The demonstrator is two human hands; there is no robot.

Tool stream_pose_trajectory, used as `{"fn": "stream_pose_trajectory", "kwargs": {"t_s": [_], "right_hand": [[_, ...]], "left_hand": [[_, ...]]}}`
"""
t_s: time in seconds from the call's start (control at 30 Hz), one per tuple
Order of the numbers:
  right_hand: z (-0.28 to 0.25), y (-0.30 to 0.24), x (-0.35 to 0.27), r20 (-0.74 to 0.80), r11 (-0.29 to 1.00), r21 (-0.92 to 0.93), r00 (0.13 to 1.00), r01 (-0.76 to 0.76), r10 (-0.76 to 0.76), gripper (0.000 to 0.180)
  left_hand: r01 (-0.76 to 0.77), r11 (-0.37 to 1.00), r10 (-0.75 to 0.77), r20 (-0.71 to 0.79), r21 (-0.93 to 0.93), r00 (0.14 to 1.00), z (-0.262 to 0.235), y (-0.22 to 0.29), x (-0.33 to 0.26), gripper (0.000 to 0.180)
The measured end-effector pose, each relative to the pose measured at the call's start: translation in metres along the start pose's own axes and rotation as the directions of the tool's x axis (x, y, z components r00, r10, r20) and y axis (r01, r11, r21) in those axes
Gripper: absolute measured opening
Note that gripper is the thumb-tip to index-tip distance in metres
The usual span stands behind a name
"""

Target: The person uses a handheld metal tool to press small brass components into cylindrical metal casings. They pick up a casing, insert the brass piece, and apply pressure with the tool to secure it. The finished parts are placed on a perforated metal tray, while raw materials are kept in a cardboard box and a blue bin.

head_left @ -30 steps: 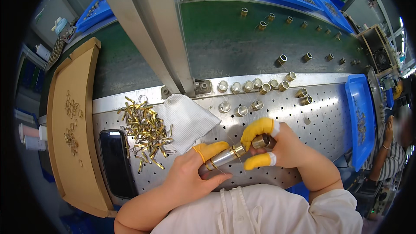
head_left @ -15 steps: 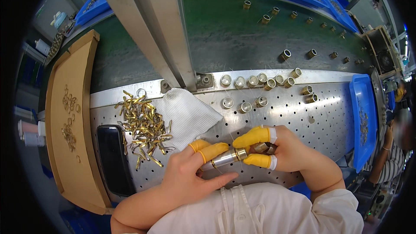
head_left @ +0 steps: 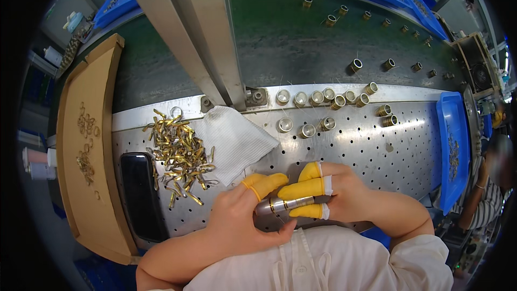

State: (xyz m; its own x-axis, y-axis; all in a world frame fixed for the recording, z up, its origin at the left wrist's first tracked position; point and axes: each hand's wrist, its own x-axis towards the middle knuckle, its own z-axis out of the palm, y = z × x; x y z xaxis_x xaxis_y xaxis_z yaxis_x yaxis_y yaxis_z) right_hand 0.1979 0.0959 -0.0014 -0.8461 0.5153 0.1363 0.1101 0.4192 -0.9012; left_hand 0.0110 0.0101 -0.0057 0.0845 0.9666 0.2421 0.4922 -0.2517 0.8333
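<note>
I see left hand [head_left: 237, 213] partly curled around left end of ringed silver cylinder [head_left: 276, 205], thumb apart below. Right hand [head_left: 344, 191] closed about cylinder's right end, yellow-covered fingers above and below. Cylinder lies between hands, close in front of pale shirt [head_left: 326, 275], over near side of perforated metal counter [head_left: 344, 151]. Left of hands, I see brass-coloured pieces [head_left: 177, 153] heaped between black phone [head_left: 142, 196] and white cloth [head_left: 234, 145]. Beyond hands, short metal sleeves [head_left: 307, 131] grouped. Far left, cardboard tray [head_left: 105, 215] with loose rings [head_left: 85, 167].
</note>
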Motion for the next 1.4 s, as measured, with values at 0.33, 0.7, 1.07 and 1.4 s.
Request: {"fn": "stream_pose_trajectory", "kwargs": {"t_s": [0.33, 0.7, 1.07, 1.4], "right_hand": [[-0.084, 0.014, 0.04, -0.195, 0.281, 0.959, 0.766, 0.02, 0.613, 0.033], [-0.192, 0.11, 0.217, -0.557, 0.434, -0.722, 0.825, -0.538, 0.096, 0.018], [-0.089, 0.024, 0.092, -0.009, 0.983, -0.011, 0.984, -0.181, 0.181, 0.016], [-0.02, -0.008, 0.005, -0.069, 0.992, -0.121, 0.997, 0.023, -0.032, 0.019]], "left_hand": [[0.069, 0.997, -0.07, -0.03, -0.022, 0.997, -0.013, 0.01, -0.003, 0.038], [0.069, 0.995, -0.074, -0.073, -0.075, 0.995, -0.032, 0.024, 0.012, 0.026], [0.215, 0.966, -0.234, -0.132, -0.143, 0.963, -0.02, 0.003, 0.002, 0.026], [0.076, 0.995, -0.081, -0.082, -0.067, 0.993, -0.003, -0.007, 0.002, 0.027]]}}
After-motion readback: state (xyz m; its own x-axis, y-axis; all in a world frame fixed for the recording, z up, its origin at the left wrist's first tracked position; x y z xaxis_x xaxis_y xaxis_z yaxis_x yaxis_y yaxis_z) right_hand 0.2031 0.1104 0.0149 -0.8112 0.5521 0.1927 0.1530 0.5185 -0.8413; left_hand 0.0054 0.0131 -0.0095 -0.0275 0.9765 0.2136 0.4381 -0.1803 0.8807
